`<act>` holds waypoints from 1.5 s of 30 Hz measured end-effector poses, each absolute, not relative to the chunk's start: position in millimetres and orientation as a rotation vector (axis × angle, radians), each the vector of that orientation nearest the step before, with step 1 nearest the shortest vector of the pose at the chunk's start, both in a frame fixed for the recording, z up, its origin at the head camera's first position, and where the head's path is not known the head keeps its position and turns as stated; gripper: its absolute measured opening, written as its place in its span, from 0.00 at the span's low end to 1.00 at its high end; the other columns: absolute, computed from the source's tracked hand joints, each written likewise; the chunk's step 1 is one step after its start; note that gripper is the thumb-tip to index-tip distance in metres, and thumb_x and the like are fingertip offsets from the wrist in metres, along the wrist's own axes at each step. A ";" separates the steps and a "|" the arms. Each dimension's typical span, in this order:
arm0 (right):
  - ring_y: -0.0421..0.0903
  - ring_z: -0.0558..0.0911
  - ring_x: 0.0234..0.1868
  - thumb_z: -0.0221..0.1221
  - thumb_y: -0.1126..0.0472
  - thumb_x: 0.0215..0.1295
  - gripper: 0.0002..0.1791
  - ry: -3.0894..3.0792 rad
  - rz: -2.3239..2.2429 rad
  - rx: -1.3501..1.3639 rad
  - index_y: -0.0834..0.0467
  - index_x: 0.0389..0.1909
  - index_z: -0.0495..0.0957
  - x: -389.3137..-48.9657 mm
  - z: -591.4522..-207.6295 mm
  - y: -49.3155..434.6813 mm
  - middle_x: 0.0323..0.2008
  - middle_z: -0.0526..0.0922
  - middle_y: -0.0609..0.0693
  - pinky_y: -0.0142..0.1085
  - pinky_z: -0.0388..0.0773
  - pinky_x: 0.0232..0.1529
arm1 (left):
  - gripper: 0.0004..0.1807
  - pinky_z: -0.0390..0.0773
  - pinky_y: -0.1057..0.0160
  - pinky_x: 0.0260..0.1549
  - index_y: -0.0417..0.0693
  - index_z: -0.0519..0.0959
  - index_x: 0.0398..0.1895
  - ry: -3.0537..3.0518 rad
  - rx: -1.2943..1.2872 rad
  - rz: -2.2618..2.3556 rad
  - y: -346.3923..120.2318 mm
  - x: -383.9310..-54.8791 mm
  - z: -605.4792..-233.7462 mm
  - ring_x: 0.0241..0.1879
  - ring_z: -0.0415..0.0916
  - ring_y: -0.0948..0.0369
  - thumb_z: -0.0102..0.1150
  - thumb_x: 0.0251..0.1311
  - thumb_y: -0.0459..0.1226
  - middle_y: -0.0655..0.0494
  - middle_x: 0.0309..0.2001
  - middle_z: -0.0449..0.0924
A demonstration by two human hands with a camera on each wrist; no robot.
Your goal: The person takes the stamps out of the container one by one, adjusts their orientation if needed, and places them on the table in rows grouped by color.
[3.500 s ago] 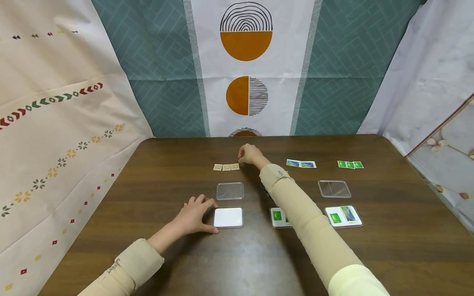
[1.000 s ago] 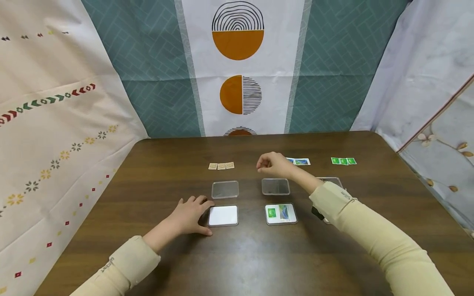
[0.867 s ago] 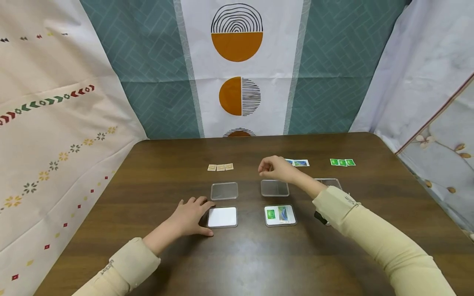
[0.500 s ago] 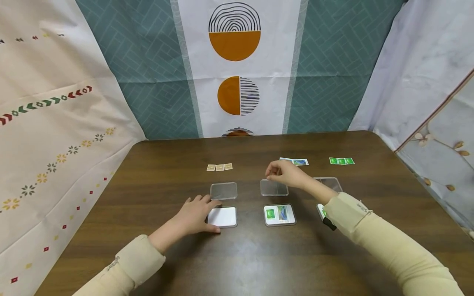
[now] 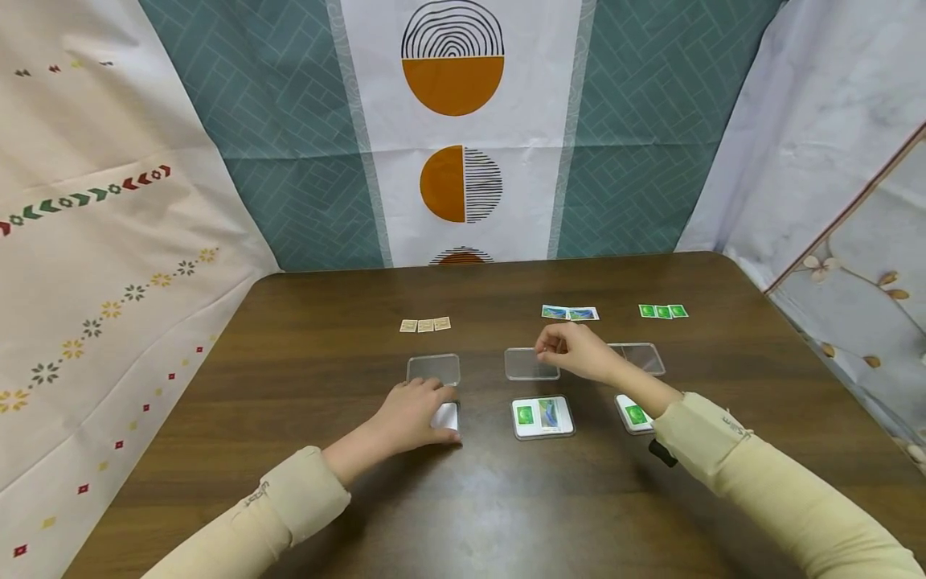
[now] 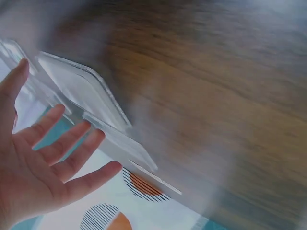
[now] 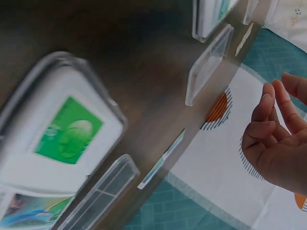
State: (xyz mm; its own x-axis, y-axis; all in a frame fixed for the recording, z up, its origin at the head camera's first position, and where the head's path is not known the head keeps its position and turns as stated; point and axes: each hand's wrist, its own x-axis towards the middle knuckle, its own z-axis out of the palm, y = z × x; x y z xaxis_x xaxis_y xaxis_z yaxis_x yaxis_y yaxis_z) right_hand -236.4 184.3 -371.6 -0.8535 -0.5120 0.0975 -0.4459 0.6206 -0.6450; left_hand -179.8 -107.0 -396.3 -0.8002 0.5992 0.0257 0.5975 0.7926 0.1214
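Observation:
My left hand (image 5: pixel 411 414) is over the left case with a plain white card (image 5: pixel 447 417), covering much of it. In the left wrist view the fingers (image 6: pixel 79 160) are spread apart, holding nothing, beside the clear case (image 6: pixel 81 88). My right hand (image 5: pixel 579 352) hovers at the right end of the middle clear lid (image 5: pixel 522 364). Its fingers are loosely bent, thumb near the fingertips, nothing visible between them. Nearer me lies the middle cased card (image 5: pixel 542 429), bearing one green and one blue stamp. The right cased card (image 5: pixel 637 414) is partly hidden by my right arm.
Along the back lie three tan stamps (image 5: pixel 425 325), two blue stamps (image 5: pixel 570 313) and three green stamps (image 5: pixel 663 311). Another clear lid (image 5: pixel 434 368) lies beyond my left hand, and one more clear lid (image 5: pixel 644 358) at the right. Cloth curtains (image 5: pixel 289 161) surround the table.
My left hand has slid right, from the left case's edge to over its white card. My right hand has drifted right and nearer me, uncovering the blue stamps.

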 end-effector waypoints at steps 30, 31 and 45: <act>0.36 0.68 0.21 0.61 0.66 0.58 0.03 2.837 -0.979 -0.709 0.57 0.28 0.78 -199.9 -384.5 210.9 0.21 0.75 0.43 0.29 0.67 0.24 | 0.38 0.79 0.52 0.38 0.53 0.72 0.59 2.863 0.907 0.273 -27.3 -194.2 -404.7 0.49 0.74 0.52 0.63 0.47 0.62 0.53 0.53 0.77; 0.36 0.67 0.21 0.61 0.66 0.58 0.03 2.840 -0.978 -0.706 0.57 0.28 0.78 -198.8 -384.7 211.1 0.21 0.75 0.43 0.29 0.67 0.24 | 0.39 0.79 0.51 0.38 0.53 0.72 0.59 2.865 0.906 0.273 -26.9 -193.8 -405.6 0.49 0.74 0.52 0.64 0.46 0.63 0.53 0.53 0.77; 0.33 0.68 0.22 0.64 0.62 0.58 0.04 2.725 -1.057 -0.861 0.56 0.29 0.78 -191.5 -392.1 207.7 0.22 0.76 0.43 0.27 0.68 0.24 | 0.43 0.79 0.50 0.39 0.55 0.72 0.59 2.911 0.897 0.140 -20.8 -185.0 -412.6 0.48 0.72 0.51 0.66 0.39 0.66 0.53 0.52 0.74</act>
